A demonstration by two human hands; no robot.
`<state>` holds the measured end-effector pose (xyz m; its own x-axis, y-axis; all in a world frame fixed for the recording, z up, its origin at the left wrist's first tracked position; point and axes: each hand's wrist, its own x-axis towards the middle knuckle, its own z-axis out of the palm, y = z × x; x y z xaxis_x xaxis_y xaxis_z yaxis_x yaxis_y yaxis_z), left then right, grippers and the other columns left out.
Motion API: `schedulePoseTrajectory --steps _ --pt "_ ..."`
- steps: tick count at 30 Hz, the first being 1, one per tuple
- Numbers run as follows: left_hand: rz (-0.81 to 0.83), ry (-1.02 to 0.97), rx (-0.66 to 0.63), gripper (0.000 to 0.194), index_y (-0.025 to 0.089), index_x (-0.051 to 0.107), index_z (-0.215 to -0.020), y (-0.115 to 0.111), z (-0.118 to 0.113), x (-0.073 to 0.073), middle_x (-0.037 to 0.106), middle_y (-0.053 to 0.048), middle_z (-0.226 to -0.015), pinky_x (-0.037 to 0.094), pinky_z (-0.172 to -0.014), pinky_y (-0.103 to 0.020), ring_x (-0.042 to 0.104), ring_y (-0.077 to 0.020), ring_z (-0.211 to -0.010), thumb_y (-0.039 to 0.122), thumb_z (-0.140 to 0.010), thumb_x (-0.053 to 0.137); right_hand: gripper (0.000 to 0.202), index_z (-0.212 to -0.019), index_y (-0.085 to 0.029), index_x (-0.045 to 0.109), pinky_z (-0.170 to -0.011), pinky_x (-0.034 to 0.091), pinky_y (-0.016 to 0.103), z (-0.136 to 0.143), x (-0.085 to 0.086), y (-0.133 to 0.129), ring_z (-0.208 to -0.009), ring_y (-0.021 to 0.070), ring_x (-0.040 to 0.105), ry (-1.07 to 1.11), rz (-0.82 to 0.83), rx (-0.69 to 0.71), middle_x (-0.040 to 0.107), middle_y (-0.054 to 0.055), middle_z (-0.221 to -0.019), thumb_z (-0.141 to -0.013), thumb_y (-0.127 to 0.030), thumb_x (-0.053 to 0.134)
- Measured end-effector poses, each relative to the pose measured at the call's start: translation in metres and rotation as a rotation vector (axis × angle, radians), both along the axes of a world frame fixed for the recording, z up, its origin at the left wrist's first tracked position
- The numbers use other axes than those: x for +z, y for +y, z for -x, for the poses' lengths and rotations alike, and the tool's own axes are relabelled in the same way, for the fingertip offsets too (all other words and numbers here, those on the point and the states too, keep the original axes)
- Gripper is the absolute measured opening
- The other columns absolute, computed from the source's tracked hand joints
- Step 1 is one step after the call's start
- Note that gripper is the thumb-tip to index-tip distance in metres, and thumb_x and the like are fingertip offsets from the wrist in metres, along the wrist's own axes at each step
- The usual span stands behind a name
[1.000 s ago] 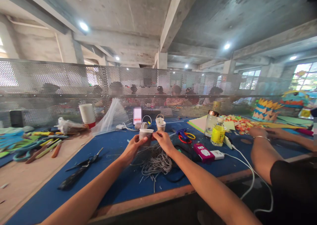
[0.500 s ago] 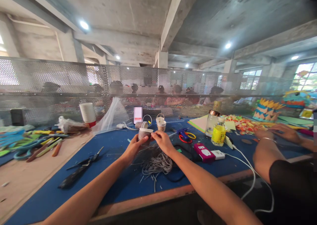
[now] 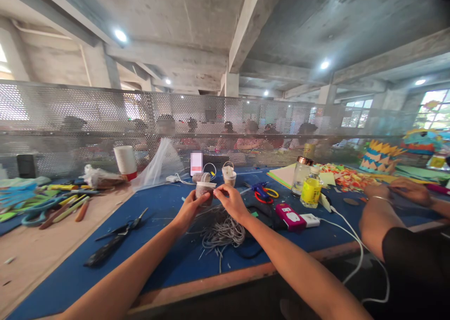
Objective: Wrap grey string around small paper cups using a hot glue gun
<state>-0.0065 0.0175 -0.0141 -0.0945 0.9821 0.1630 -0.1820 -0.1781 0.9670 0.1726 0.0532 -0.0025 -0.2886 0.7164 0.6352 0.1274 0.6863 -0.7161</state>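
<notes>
A small cup [image 3: 205,188] with a pale rim and a grey-brown wrapped side is in my left hand [image 3: 192,206], its fingers closed round it. My right hand [image 3: 228,200] is beside the cup's right edge, thumb and fingertips pinched together; anything between them is too small to make out. Under and in front of my hands lies a loose bundle of grey cord [image 3: 225,233]. Just behind them stands a small cup with a looped handle [image 3: 229,175]. A lit phone [image 3: 196,164] stands upright beyond the held cup.
Black scissors [image 3: 117,240] lie left on the blue mat. Red-yellow-blue tools [image 3: 262,192], a magenta power bank [image 3: 290,217], a yellow bottle [image 3: 311,191] and a glass jar [image 3: 300,175] are right. White cups [image 3: 124,161] stand back left. A co-worker's hands [image 3: 409,191] are far right.
My right hand has shifted very slightly left at the cup's rim. The cup stays in my left hand. The co-worker's hand at the far right has moved slightly.
</notes>
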Motion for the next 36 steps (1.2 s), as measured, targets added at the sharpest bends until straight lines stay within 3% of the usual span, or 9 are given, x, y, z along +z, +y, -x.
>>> schedulePoseTrajectory --steps 11,15,18,21,25,28,31,36 --pt "-0.026 -0.131 0.038 0.054 0.017 0.067 -0.102 0.004 0.0 -0.002 0.074 -0.008 -0.102 0.053 -0.085 -0.036 0.071 -0.0252 -0.097 0.041 -0.063 0.095 0.018 -0.114 -0.021 0.068 -0.097 0.045 0.037 -0.001 0.002 -0.019 -0.097 0.0204 0.068 -0.357 -0.53 -0.119 0.074 0.006 -0.102 -0.104 -0.033 0.06" --pt "-0.025 -0.173 0.065 0.052 0.016 0.068 -0.1 0.005 0.0 -0.002 0.074 -0.007 -0.097 0.053 -0.077 -0.031 0.07 -0.0211 -0.089 0.039 -0.063 0.096 0.02 -0.112 -0.018 0.069 -0.103 0.044 0.041 0.0 0.003 -0.023 -0.105 0.0219 0.066 -0.44 -0.703 -0.104 0.074 0.008 -0.107 -0.105 -0.035 0.059" --pt "-0.018 -0.184 0.05 0.049 0.015 0.069 -0.101 0.003 0.0 0.0 0.074 -0.008 -0.098 0.053 -0.075 -0.03 0.07 -0.0199 -0.087 0.037 -0.065 0.095 0.021 -0.108 -0.019 0.07 -0.102 0.045 0.04 -0.001 0.004 -0.024 -0.105 0.0215 0.066 -0.445 -0.733 -0.098 0.074 0.008 -0.106 -0.105 -0.037 0.059" --pt "-0.021 -0.197 0.028 0.05 0.015 0.069 -0.102 0.003 0.001 0.003 0.075 -0.008 -0.102 0.054 -0.078 -0.031 0.07 -0.0205 -0.089 0.036 -0.065 0.095 0.02 -0.107 -0.02 0.069 -0.095 0.048 0.035 -0.006 0.007 -0.017 -0.102 0.0201 0.067 -0.36 -0.659 -0.181 0.073 0.007 -0.104 -0.107 -0.033 0.054" --pt "-0.016 -0.166 0.04 0.054 0.016 0.068 -0.105 0.001 0.002 0.004 0.074 -0.009 -0.108 0.054 -0.08 -0.032 0.07 -0.0207 -0.092 0.037 -0.064 0.096 0.018 -0.108 -0.019 0.068 -0.09 0.05 0.03 -0.028 0.018 0.008 -0.097 0.0198 0.068 -0.355 -0.456 -0.456 0.07 0.008 -0.104 -0.106 -0.026 0.052" --pt "-0.037 -0.139 0.036 0.057 0.018 0.067 -0.11 -0.001 0.001 0.005 0.074 -0.009 -0.114 0.052 -0.083 -0.032 0.069 -0.0211 -0.098 0.038 -0.065 0.096 0.02 -0.118 -0.017 0.066 -0.093 0.051 0.03 -0.054 0.025 0.031 -0.105 0.0216 0.067 -0.566 -0.263 -0.664 0.069 0.011 -0.116 -0.103 -0.024 0.055" --pt "-0.059 -0.114 0.041 0.059 0.019 0.067 -0.111 -0.003 -0.001 0.005 0.073 -0.008 -0.114 0.051 -0.088 -0.033 0.068 -0.0216 -0.101 0.039 -0.064 0.096 0.032 -0.129 -0.012 0.063 -0.102 0.05 0.038 -0.081 0.024 0.048 -0.124 0.03 0.061 -0.868 -0.059 -0.858 0.063 0.02 -0.132 -0.102 -0.027 0.056" --pt "-0.073 -0.086 0.062 0.062 0.019 0.066 -0.112 0.001 -0.001 0.002 0.073 -0.007 -0.11 0.05 -0.089 -0.035 0.068 -0.0226 -0.099 0.041 -0.062 0.096 0.044 -0.135 -0.003 0.063 -0.101 0.052 0.048 -0.104 0.005 0.061 -0.129 0.0383 0.06 -1.027 0.19 -0.936 0.059 0.03 -0.137 -0.097 -0.026 0.061"
